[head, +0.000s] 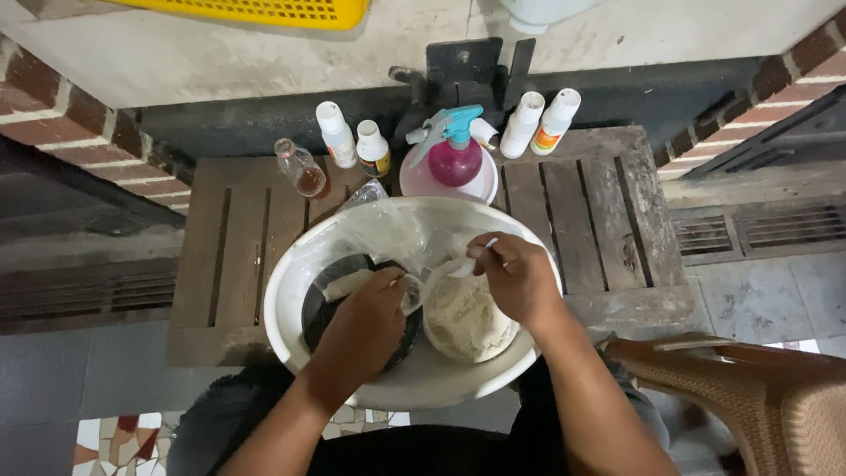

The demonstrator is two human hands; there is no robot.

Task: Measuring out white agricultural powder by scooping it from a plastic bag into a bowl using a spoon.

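Basin (291, 291) sits on tabletop (599, 220). Inside it: pan (322, 308) left, bowl of powder (467, 322) right. Behind basin: spray bottle (454, 150) centre, small bottles (352, 141) left, two more bottles (542, 119) right. Chair (758, 397) at right.

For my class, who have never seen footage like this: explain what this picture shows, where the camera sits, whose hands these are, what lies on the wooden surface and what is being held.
There is no machine here. A camera worn on a person's head looks straight down at that person's own two bare hands. They work inside a large white basin that rests on a low slatted wooden table. The left hand grips a small clear cup over a dark pan. The right hand holds a white spoon above a bag of pale powder. Clear plastic film lies at the basin's far side. Behind the basin stand a pink spray bottle, four white bottles and a small glass bottle. A woven chair is at the right.
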